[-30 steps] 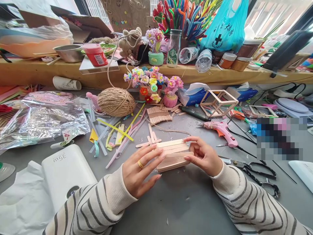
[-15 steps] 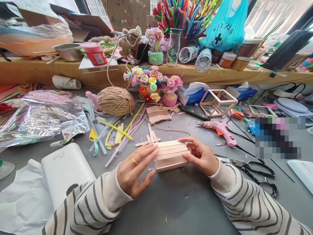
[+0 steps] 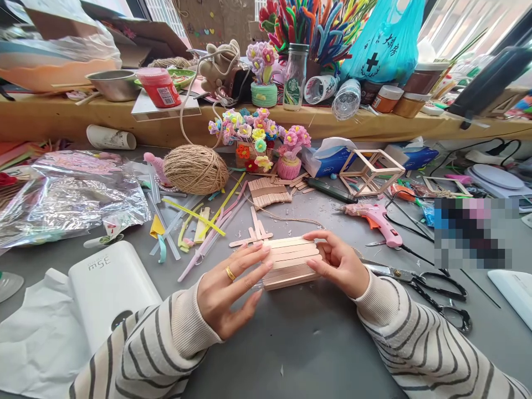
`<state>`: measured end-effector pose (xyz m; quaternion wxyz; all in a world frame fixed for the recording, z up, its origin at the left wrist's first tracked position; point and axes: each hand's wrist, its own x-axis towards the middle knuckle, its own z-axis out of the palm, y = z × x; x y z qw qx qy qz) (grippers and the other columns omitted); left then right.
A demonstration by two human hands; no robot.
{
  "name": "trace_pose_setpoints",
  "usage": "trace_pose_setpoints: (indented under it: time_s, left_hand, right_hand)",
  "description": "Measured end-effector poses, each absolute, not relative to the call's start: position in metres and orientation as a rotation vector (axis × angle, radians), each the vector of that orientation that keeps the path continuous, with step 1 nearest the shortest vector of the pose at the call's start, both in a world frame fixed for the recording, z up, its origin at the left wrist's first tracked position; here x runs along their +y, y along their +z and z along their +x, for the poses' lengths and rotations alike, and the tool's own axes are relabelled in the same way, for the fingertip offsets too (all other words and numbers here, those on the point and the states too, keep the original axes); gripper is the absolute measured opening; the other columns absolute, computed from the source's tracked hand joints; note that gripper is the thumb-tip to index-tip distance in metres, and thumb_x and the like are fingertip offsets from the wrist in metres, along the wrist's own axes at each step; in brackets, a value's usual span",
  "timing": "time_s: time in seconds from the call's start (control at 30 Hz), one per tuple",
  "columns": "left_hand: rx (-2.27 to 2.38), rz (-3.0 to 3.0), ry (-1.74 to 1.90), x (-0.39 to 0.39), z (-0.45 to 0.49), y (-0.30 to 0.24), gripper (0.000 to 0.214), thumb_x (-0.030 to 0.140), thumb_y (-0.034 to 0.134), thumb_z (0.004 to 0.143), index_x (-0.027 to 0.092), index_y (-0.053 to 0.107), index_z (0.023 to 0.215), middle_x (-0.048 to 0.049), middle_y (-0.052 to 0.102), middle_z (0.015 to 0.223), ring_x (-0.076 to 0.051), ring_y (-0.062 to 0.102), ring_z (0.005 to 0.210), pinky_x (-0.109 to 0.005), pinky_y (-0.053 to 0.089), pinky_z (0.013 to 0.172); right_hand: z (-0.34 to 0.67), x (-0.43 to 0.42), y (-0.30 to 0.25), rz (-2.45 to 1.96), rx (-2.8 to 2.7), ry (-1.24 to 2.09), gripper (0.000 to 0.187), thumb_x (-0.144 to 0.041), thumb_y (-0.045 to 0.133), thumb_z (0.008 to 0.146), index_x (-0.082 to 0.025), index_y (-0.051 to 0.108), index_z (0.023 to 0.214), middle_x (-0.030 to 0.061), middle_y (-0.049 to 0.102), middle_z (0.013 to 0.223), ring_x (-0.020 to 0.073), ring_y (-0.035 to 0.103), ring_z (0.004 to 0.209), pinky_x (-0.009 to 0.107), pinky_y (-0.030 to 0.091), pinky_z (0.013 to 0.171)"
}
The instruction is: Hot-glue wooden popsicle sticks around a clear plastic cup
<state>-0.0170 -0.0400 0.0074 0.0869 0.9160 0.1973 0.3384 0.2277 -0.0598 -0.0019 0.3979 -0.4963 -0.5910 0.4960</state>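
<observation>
A small box-like piece made of flat wooden craft sticks [image 3: 293,255] stands on the grey table between my hands. Its top is a row of sticks laid side by side, with more stacked beneath. My right hand [image 3: 338,263] grips its right end, thumb in front and index finger on the far top corner. The fingers of my left hand [image 3: 233,288] are stretched out, their tips at the left edge of the top, while the thumb stays apart below. Something clear [image 3: 257,285] shows by the left end; its kind I cannot make out.
Beyond the box lie loose craft sticks [image 3: 253,230] and a banded bundle of sticks [image 3: 270,194]. To the right are a pink glue gun [image 3: 376,219] with its cord and black-handled scissors [image 3: 419,282]. A white power bank [image 3: 112,282] and a twine ball [image 3: 196,169] are leftward.
The box tips very slightly, so less of its front side shows. Both hands keep nearly the same hold and place; the view shifts a little.
</observation>
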Motion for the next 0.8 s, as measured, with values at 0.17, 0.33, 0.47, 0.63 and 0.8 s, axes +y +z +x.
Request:
trace_pose_setpoints:
  time_s: [0.17,0.33,0.47,0.63,0.8]
  left_hand:
    - [0.566,2.733,1.002,-0.0395,-0.0176,0.0068,0.046,0.004,0.045,0.072,0.012,0.049,0.118,-0.0161,0.05,0.124,-0.029,0.041,0.121,-0.049,0.041,0.096]
    - [0.582,2.733,1.014,-0.0397,-0.0168,0.0072,0.046,0.005,0.045,0.073,0.013,0.049,0.118,-0.0148,0.05,0.123,-0.028,0.042,0.12,-0.047,0.041,0.096]
    - [0.587,2.734,1.02,-0.0397,-0.0164,0.0075,0.045,0.004,0.045,0.073,0.012,0.05,0.117,-0.0149,0.051,0.123,-0.028,0.043,0.12,-0.046,0.041,0.097]
    - [0.589,2.741,1.021,-0.04,-0.0163,0.0075,0.046,0.004,0.044,0.072,0.012,0.049,0.118,-0.0146,0.052,0.123,-0.027,0.042,0.12,-0.045,0.04,0.097]
    - [0.637,2.655,1.006,-0.0422,-0.0166,0.0101,0.053,0.007,0.044,0.074,0.01,0.038,0.126,-0.0141,0.054,0.12,-0.024,0.044,0.119,-0.045,0.039,0.099]
  right_hand:
    - [0.2246,-0.0605,-0.0021,-1.253,-1.451,1.268,0.043,-0.041,0.06,0.072,-0.02,0.043,0.106,-0.0046,0.046,0.061,0.0077,0.039,0.05,0.022,0.031,0.046]
    - [0.2245,-0.0612,-0.0026,-1.247,-1.437,1.266,0.044,-0.043,0.06,0.072,-0.02,0.044,0.107,-0.0022,0.052,0.065,0.0091,0.046,0.054,0.022,0.036,0.049]
    - [0.2249,-0.0608,-0.0026,-1.245,-1.444,1.262,0.044,-0.043,0.06,0.072,-0.02,0.045,0.107,-0.0016,0.053,0.067,0.0094,0.047,0.055,0.022,0.037,0.049]
    - [0.2253,-0.0606,-0.0029,-1.24,-1.455,1.257,0.044,-0.043,0.06,0.072,-0.02,0.045,0.106,-0.0005,0.056,0.07,0.0089,0.047,0.055,0.022,0.037,0.049]
    - [0.2257,-0.0611,-0.0028,-1.246,-1.463,1.255,0.044,-0.044,0.059,0.072,-0.02,0.045,0.106,-0.0012,0.054,0.068,0.0091,0.047,0.055,0.022,0.036,0.049]
